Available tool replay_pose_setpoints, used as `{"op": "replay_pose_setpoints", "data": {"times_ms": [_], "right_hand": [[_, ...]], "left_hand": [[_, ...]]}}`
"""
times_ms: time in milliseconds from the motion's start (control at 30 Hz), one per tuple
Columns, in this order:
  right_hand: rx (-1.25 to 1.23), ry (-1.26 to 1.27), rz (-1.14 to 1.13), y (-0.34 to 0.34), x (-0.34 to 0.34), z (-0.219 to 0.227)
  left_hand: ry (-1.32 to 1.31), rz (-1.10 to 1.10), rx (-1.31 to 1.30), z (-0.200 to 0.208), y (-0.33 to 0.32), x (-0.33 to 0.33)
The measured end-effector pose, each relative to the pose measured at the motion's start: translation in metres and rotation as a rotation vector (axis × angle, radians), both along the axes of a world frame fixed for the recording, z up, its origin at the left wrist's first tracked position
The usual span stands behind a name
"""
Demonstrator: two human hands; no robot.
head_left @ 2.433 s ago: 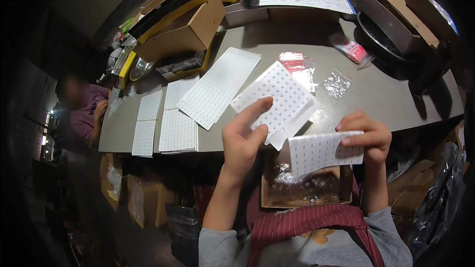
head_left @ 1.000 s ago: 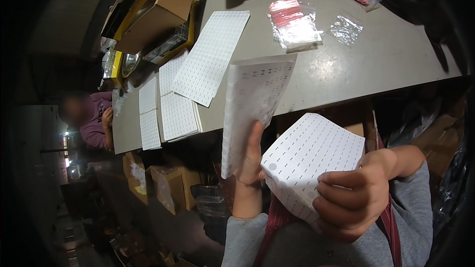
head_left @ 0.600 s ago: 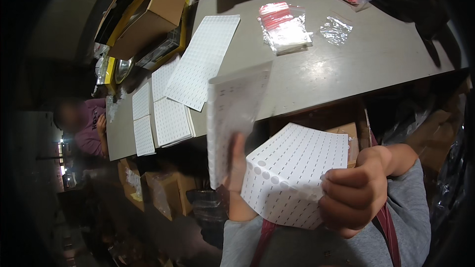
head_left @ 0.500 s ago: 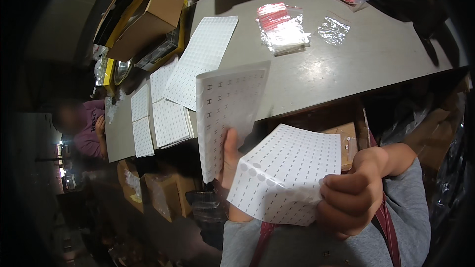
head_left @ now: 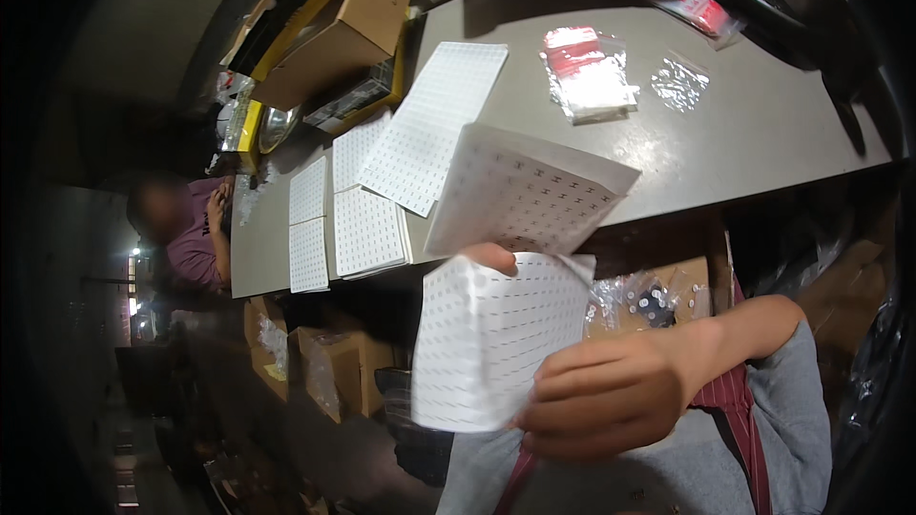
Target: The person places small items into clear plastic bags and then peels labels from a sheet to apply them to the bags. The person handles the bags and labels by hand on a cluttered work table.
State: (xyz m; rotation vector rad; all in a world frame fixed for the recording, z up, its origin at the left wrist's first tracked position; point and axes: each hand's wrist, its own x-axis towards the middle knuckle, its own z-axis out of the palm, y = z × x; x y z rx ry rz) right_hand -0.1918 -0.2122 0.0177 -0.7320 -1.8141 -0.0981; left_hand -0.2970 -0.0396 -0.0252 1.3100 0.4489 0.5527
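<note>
My left hand (head_left: 490, 256) is closed on sticker sheets, with only its thumb showing and its other fingers hidden behind the paper. One sheet part (head_left: 534, 193), printed with rows of small dark marks, leans away toward the table. The nearer part, a white sticker sheet (head_left: 472, 348), hangs bent toward me; I cannot tell whether the two parts are joined. My right hand (head_left: 611, 391) pinches the nearer sheet's lower right edge, fingers curled together. Beyond, on the table, lie more sticker sheets: a long one (head_left: 444, 114), a stack (head_left: 370, 234) and smaller ones (head_left: 307, 219).
On the grey table (head_left: 744, 124) lie a pile of clear zip bags (head_left: 589, 76) and a loose clear bag (head_left: 679, 84). Cardboard boxes (head_left: 329, 43) stand at the far left. An open box (head_left: 701, 277) below the edge holds bagged dark round pieces. A person (head_left: 196, 229) sits at left.
The farther sheet part has tipped over to the right. My right hand has moved left with the nearer sheet's edge, and that sheet now hangs more folded. The whole view has shifted.
</note>
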Motion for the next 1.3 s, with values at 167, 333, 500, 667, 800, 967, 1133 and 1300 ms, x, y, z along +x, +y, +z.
{"op": "replay_pose_setpoints", "data": {"times_ms": [167, 333, 500, 667, 800, 967, 1133, 1300], "right_hand": [[-0.138, 0.056, -0.294, 0.015, 0.033, 0.010], [-0.238, -0.018, -0.638, 0.017, 0.069, 0.002], [-0.290, 0.005, -0.621, 0.009, 0.072, 0.000], [-0.211, -0.137, -0.661, 0.014, 0.065, -0.009], [-0.189, -0.239, -0.780, 0.011, 0.066, -0.017], [-0.137, -0.323, -0.815, 0.012, 0.060, -0.019], [-0.129, -0.352, -0.796, 0.007, 0.060, -0.020], [-0.188, -0.225, -0.593, -0.001, 0.058, -0.017]], "left_hand": [[-0.064, -0.110, -0.120, 0.007, 0.006, 0.016], [-0.113, -0.301, -0.201, 0.009, 0.006, 0.060], [-0.124, -0.393, -0.241, 0.007, -0.001, 0.079], [-0.117, -0.373, -0.251, 0.003, -0.012, 0.074], [-0.131, -0.396, -0.265, -0.001, -0.016, 0.082], [-0.140, -0.329, -0.261, 0.001, -0.016, 0.068], [-0.144, -0.285, -0.253, 0.002, -0.015, 0.055], [-0.131, -0.200, -0.240, 0.005, -0.011, 0.033]]}}
